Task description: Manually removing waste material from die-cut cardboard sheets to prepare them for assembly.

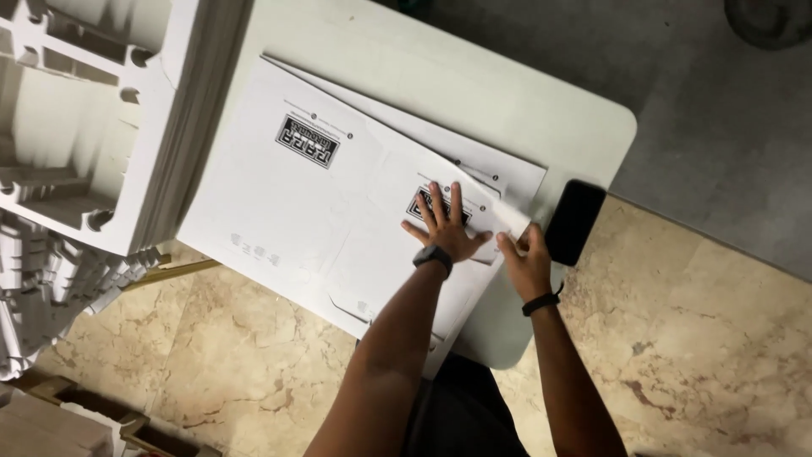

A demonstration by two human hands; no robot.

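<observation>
A flat white cardboard box blank [296, 203] with black printed labels lies on a white table [474, 93], on top of another flat sheet [516, 173]. My left hand [444, 227] presses flat on the blank, fingers spread over one label, a dark watch on the wrist. My right hand [526, 261] pinches the blank's right-hand flap [507, 216] and lifts its edge a little; a black band circles that wrist.
A black phone [575, 222] lies at the table's right edge, just beside my right hand. A tall stack of white moulded trays and flat sheets [101, 118] fills the left. Marble floor [694, 338] lies below, grey floor beyond the table.
</observation>
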